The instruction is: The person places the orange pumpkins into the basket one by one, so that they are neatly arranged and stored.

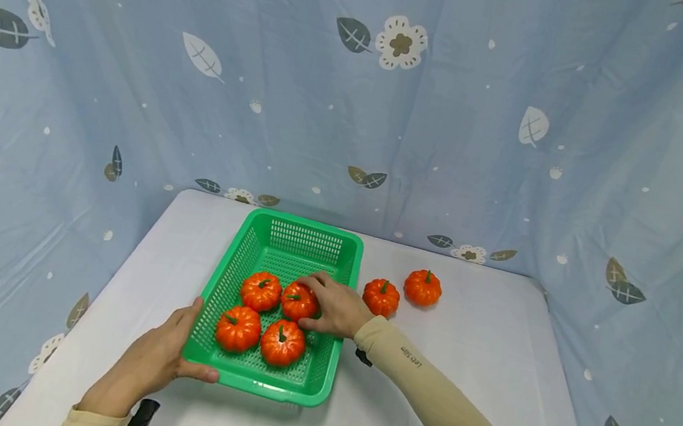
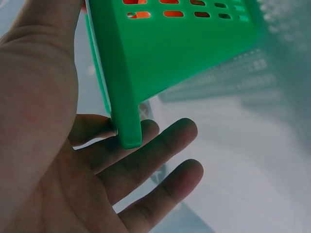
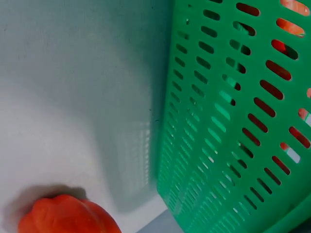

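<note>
while bracing the green plastic basket (image 1: pixel 265 387) on the white tabletop (image 1: pixel 498 330), rely on a left-hand grip (image 1: pixel 150 362) spread wide at the basket's near left corner, thumb along the near rim, fingers loosely extended outside the wall. probably press only lightly there. see the right-hand grip (image 1: pixel 335 308) closed around the held mini pumpkin (image 1: pixel 295 303), inside the basket toward the right wall, fingers over the top. cannot tell whether resting on the perforated floor, so better to lower gently until supported, then loosen thumb and fingers together to avoid a roll. mind the back-left mini pumpkin (image 1: pixel 261 291), just beside and nearer the basket's left wall, plus the front-left mini pumpkin (image 1: pixel 238 329) and front-right mini pumpkin (image 1: pixel 282 346) toward the near rim; if crowded, shift toward the basket's bare far end. when withdrawing, lift clear of the right wall, and steer the beige sleeve (image 1: pixel 421 385) away from the nearer loose mini pumpkin (image 1: pixel 381 297), just outside that wall, and the farther loose mini pumpkin (image 1: pixel 422 288).
</note>
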`<state>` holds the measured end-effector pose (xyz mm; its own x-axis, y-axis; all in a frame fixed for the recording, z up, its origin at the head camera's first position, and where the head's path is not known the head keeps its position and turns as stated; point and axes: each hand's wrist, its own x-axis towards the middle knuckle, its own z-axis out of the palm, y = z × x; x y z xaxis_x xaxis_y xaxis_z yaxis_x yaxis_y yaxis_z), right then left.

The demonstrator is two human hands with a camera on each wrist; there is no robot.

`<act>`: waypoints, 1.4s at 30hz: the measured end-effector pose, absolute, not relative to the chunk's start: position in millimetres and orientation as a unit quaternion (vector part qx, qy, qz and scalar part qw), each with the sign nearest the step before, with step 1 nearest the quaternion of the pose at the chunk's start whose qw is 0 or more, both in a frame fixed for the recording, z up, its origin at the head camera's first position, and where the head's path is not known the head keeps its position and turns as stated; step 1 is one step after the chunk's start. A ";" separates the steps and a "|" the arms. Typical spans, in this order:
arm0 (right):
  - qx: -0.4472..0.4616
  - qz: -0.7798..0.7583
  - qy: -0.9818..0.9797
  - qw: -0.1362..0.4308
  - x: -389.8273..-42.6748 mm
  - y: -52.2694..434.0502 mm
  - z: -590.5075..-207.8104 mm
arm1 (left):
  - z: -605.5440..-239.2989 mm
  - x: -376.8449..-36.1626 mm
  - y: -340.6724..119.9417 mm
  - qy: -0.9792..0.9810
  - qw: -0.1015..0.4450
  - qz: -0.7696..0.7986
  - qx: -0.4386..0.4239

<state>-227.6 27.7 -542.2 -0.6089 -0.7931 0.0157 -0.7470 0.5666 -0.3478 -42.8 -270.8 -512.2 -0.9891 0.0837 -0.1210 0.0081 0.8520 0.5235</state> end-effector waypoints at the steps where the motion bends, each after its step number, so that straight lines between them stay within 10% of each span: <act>1: -0.435 -0.154 0.884 0.073 -227.0 27.4 -542.8 | -512.3 -42.6 -270.7 0.960 0.070 0.271 0.024; 42: -0.428 -0.034 0.899 0.081 -223.6 22.4 -542.3 | -511.4 -40.6 -268.7 0.958 0.068 0.277 0.023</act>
<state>-223.6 22.4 -542.3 -0.6201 -0.7757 -0.1173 -0.7647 0.6310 -0.1304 -40.6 -268.7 -511.4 -0.9898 0.0816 -0.1171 0.0067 0.8459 0.5333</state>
